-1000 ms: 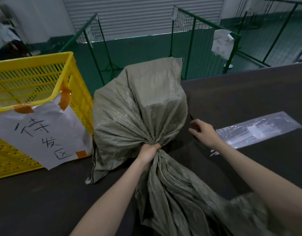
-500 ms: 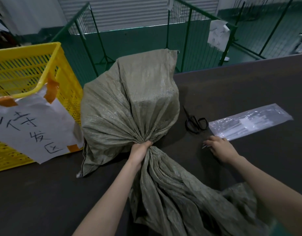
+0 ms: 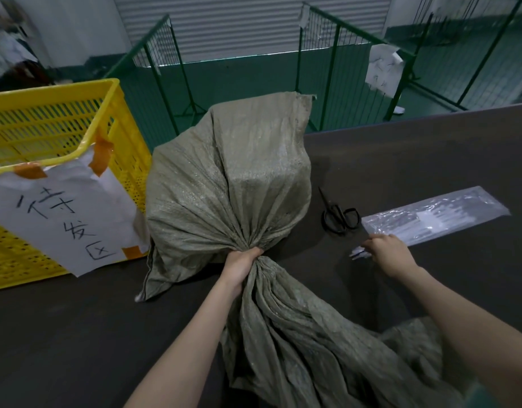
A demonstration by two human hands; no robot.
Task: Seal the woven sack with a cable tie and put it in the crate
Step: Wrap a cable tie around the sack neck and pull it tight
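Observation:
A grey-green woven sack (image 3: 233, 184) stands on the dark table, bulging with something boxy inside. My left hand (image 3: 242, 264) is clenched around its gathered neck, and the loose mouth of the sack trails toward me. My right hand (image 3: 387, 252) rests on the table over white cable ties (image 3: 360, 254), fingertips touching them at the open end of a clear plastic bag of cable ties (image 3: 436, 217). A yellow slatted crate (image 3: 47, 136) with a handwritten paper sign stands to the left of the sack.
Black scissors (image 3: 337, 217) lie between the sack and the plastic bag. The dark table (image 3: 77, 334) runs across the whole foreground. Beyond its far edge are green metal barriers (image 3: 336, 54) and a green floor.
My right hand moved from the scissors' spot back toward me to the loose cable ties at the bag's end, uncovering the scissors. My left hand kept its grip on the sack neck.

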